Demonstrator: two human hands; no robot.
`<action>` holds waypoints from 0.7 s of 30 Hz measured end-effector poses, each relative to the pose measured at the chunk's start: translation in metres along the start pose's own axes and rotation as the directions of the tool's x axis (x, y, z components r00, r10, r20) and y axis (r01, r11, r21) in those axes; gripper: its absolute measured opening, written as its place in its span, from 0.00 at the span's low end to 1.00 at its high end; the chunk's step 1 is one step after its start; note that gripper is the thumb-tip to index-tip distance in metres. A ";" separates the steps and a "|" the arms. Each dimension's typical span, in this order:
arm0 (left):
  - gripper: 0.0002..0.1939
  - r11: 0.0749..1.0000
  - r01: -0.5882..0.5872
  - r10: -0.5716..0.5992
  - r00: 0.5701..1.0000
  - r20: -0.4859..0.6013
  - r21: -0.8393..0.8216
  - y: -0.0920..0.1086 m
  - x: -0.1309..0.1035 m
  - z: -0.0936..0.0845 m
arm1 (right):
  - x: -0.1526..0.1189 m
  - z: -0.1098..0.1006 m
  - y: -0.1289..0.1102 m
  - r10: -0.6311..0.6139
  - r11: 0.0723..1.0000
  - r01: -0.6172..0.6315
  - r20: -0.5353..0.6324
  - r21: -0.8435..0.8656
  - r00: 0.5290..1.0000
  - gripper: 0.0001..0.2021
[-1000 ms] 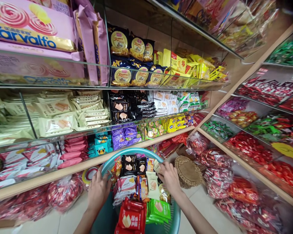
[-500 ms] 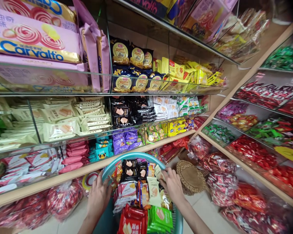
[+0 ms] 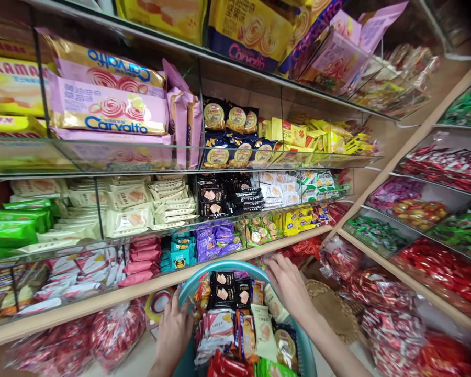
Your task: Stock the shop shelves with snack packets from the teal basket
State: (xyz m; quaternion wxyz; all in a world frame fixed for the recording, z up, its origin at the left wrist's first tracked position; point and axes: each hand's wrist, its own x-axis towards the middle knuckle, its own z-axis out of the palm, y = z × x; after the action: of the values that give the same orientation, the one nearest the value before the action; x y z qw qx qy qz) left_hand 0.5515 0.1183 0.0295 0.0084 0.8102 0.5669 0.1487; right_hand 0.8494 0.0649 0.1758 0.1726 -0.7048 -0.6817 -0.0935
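A teal plastic basket (image 3: pixel 305 341) full of wrapped snacks stands before me. My left hand (image 3: pixel 173 325) is closed over its left rim. My right hand (image 3: pixel 288 280) is over the right rim, fingers loosely bent and apart, with nothing seen in them. Inside the basket lie black packets (image 3: pixel 223 291), white and red packets (image 3: pixel 219 325), and an orange and blue packet (image 3: pixel 245 332). A long cream packet (image 3: pixel 264 331) lies near the middle, and another cream packet (image 3: pixel 275 303) leans at the right wall. Red packets (image 3: pixel 230 365) and green packets (image 3: pixel 273 368) show at the near side.
Glass-fronted shelves ahead hold pink biscuit packs (image 3: pixel 113 107), cream packets (image 3: pixel 129 204) and purple packets (image 3: pixel 214 241). Candy shelves (image 3: pixel 427 267) line the right. On the floor are bagged red sweets (image 3: pixel 118 335), a woven basket (image 3: pixel 329 309) and more bags (image 3: pixel 394 330).
My right hand has lifted off the cream packet at the basket's right and moved up towards the far rim. That packet stays in the basket. The view has shifted left and up.
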 end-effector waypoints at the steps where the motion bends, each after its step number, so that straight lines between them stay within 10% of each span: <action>1: 0.16 1.000 0.000 0.000 1.000 0.003 -0.007 0.000 0.000 -0.001 | 0.018 -0.014 -0.012 -0.072 0.996 0.074 -0.049 0.048 0.996 0.11; 6: 0.17 1.000 0.007 -0.007 1.000 0.014 -0.025 -0.002 -0.002 0.000 | 0.111 -0.072 -0.089 -0.359 0.913 0.389 -0.213 0.122 0.909 0.10; 11: 0.18 0.999 0.014 -0.014 1.000 0.011 -0.045 -0.004 -0.001 0.000 | 0.177 -0.079 -0.152 -0.549 0.812 0.568 -0.157 0.131 0.821 0.11; 21: 0.17 0.994 0.073 -0.069 0.996 0.055 -0.079 0.000 -0.001 -0.006 | 0.209 -0.059 -0.169 -0.569 0.765 0.572 -0.103 0.296 0.816 0.08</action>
State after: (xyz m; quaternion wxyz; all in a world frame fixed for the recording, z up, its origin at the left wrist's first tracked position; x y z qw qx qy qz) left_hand 0.5493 0.1164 0.0347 0.0612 0.7921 0.5886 0.1500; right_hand 0.6983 0.2389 0.3266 0.2479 -0.4276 -0.8686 -0.0346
